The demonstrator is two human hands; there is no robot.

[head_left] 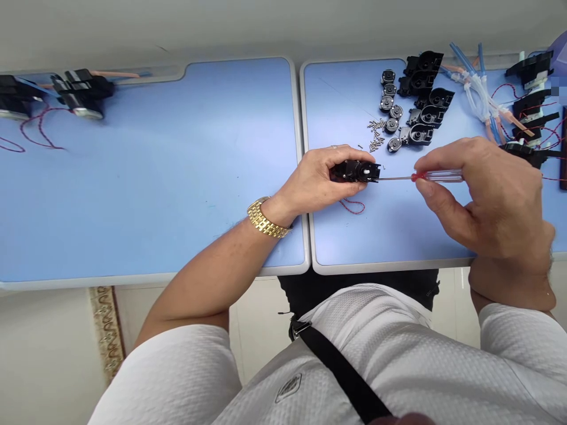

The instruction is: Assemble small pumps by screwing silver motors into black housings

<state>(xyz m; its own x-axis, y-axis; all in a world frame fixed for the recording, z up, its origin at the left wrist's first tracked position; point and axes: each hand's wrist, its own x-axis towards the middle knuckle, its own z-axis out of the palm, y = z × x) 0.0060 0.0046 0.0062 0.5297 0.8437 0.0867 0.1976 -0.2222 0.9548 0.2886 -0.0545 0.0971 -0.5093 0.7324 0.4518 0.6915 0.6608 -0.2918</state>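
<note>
My left hand [316, 180] is closed around a small black motor assembly [361, 171] with a white pin on its face, above the right-hand table. A thin red wire loop [354, 205] shows beneath that hand. In my right hand [491, 195] is a screwdriver [436, 176] with a clear handle and a red collar, pinched between thumb and fingers. Its shaft points left and its tip meets the right end of the black assembly; the exact contact is too small to make out. Loose screws [376, 139] lie in a small heap just beyond my left hand.
Several round black parts [387, 103] stand in a column beside several black housings [425, 115]. Clear, blue and orange tubes [482, 94] and wired black assemblies [529, 112] lie at the right. More assemblies [84, 91] sit at the far left. A seam [305, 177] divides the two blue tables.
</note>
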